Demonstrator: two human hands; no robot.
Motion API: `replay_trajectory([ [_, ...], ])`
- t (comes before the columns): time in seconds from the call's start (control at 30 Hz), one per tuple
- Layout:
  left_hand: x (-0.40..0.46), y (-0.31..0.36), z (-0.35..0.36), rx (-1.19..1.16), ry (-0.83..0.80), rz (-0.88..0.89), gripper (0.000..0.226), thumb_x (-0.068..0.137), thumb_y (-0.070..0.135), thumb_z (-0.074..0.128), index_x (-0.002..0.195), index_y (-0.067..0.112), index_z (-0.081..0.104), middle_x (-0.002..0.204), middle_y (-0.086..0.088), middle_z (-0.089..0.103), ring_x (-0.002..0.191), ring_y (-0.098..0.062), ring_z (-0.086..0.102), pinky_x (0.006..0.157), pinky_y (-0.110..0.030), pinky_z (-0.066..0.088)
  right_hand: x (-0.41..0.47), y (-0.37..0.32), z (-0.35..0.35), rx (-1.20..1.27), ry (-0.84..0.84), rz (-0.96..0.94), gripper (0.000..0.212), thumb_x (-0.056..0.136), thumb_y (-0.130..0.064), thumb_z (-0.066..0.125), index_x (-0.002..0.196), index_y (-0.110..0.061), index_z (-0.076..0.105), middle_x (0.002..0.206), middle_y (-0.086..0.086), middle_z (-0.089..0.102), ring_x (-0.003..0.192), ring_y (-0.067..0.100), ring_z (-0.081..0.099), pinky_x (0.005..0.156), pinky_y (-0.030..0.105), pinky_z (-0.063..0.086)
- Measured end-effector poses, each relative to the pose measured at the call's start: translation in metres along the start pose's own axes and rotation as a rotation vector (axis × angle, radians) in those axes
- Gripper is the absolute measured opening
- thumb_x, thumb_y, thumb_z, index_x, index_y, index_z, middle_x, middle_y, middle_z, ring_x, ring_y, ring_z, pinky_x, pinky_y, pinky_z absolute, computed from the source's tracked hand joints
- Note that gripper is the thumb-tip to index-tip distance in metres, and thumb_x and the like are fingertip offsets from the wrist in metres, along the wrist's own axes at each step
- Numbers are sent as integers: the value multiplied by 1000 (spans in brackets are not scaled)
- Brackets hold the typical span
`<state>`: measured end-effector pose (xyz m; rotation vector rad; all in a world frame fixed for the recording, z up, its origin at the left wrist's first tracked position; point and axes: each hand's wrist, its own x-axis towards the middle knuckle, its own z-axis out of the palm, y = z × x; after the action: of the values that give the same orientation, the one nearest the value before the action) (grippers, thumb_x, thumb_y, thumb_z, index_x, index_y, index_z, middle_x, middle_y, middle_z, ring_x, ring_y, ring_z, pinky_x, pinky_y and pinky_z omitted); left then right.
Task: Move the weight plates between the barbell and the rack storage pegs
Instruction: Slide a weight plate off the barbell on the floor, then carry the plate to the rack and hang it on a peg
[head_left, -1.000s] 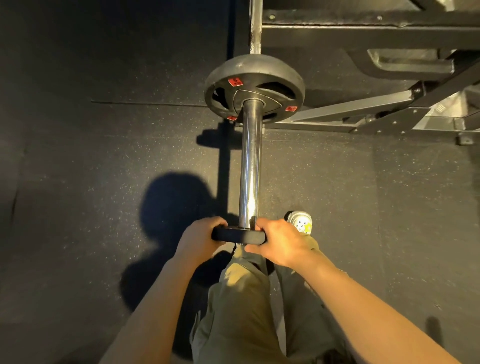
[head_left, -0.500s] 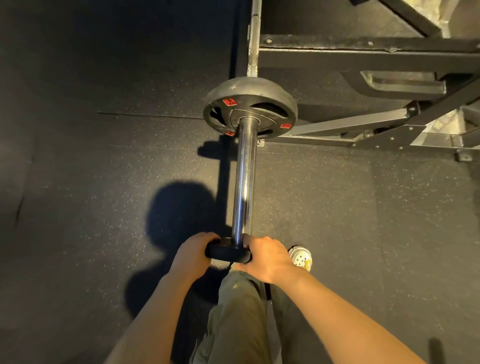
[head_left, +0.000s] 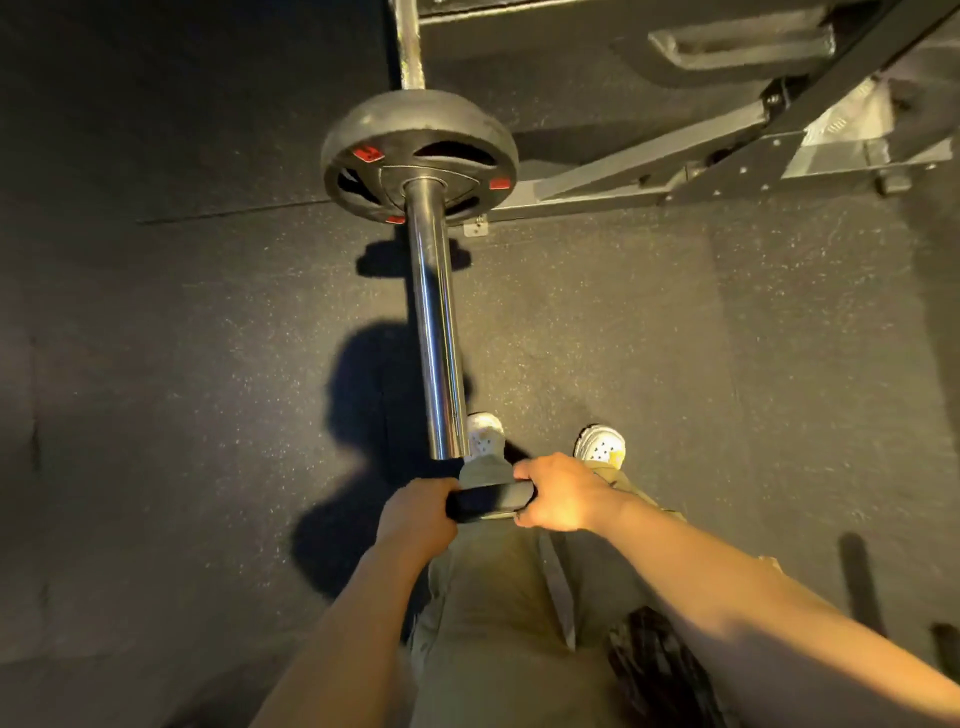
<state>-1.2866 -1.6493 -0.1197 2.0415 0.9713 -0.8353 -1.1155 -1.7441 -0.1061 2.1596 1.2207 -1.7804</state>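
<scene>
Both hands, left hand (head_left: 415, 519) and right hand (head_left: 563, 493), clasp a small plate (head_left: 488, 501) just off the barbell sleeve (head_left: 436, 338) tip; best kept level, close to the body, toes clear

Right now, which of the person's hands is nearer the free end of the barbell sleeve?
Left. The left hand sits just below the sleeve end; the right hand is off to its right. Both grip the small plate.
</scene>
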Motion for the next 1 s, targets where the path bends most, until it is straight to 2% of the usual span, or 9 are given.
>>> replay_trajectory([
  [0.2,24,74,-15,22,55,70,30,89,17,57,116,30,61,106,2,65,100,-17,61,83,-28,46,-31,54,-45,74,155,9,20,74,-23,65,93,-24,59,92,3,65,87,24,62,60,26,43],
  [0.3,32,125,-25,9,80,123,29,88,18,59,111,33,62,102,8,63,95,-10,58,79,-24,42,-63,87,-66,183,307,42,22,71,-32,66,92,-25,63,85,-6,67,81,15,64,72,32,54],
  [0.43,47,207,-25,-250,164,142,39,82,1,59,113,22,66,105,10,58,100,-7,53,90,-25,44,-121,135,-98,115,534,70,12,78,-33,61,89,-31,57,78,-10,62,73,11,58,65,27,46],
  [0.53,64,262,-24,-487,135,26,39,85,3,55,121,17,59,117,-1,60,99,-20,60,90,-38,52,-161,180,-129,97,652,157,15,81,-40,59,89,-29,53,81,-8,61,78,17,60,65,29,41],
  [0.63,79,334,-30,-698,65,-71,22,95,8,49,114,15,57,112,-8,60,95,-25,58,88,-39,52,-209,230,-167,200,761,296,24,76,-46,64,77,-28,48,90,-3,67,90,23,63,63,27,37],
  [0.73,90,426,-38,-1128,-177,-27,19,102,12,40,107,9,58,98,-11,58,88,-26,58,64,-27,53,-264,271,-207,343,975,428,35,74,-49,68,69,-21,47,84,-1,65,87,26,61,61,30,35],
  [0.83,90,508,-42,-1241,-273,-7,38,101,36,44,126,8,55,125,-15,59,123,-33,53,87,-35,49,-315,291,-243,451,1207,528,41,74,-52,71,66,-18,50,72,-1,61,78,26,59,57,32,35],
  [0.9,93,556,-47,-1285,-318,-7,45,98,47,45,125,11,55,131,-12,56,125,-29,52,99,-41,42,-348,296,-268,522,1332,521,40,72,-52,73,68,-16,56,65,-1,59,69,23,58,53,32,34],
  [1.0,104,620,-56,-1293,-410,33,57,95,56,44,133,14,52,134,-11,55,124,-28,51,101,-43,41,-395,308,-305,728,1483,413,37,68,-48,79,74,-15,66,63,1,61,63,19,58,53,32,36],
])
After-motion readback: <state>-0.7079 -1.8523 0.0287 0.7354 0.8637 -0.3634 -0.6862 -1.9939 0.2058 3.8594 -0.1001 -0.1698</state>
